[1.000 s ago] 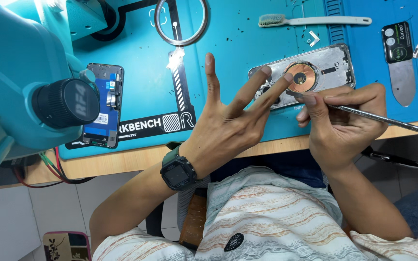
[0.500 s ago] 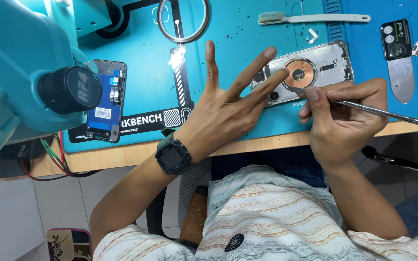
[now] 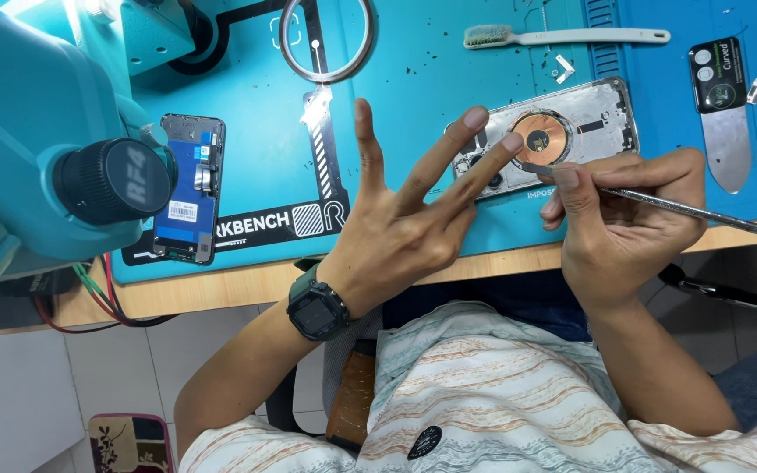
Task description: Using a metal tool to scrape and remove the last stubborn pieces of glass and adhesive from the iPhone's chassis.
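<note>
The left hand [image 3: 396,228] has hardly moved, its spread fingers pinning the left end of the opened phone [image 3: 562,136], which lies lengthwise left to right, while the right hand [image 3: 624,210], fingers clamped on a thin metal tool [image 3: 685,206], points its tip left at the phone's near edge.

Open mat [image 3: 396,96] between microscope [image 3: 37,131] and phone housing [image 3: 589,123]; toothbrush [image 3: 562,37] beyond.

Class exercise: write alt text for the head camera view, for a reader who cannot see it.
A person's left hand presses two fingertips on an opened phone housing with a copper coil, while the right hand holds a thin metal tool to it. They lie on a teal work mat, beside a second phone and a microscope.
</note>
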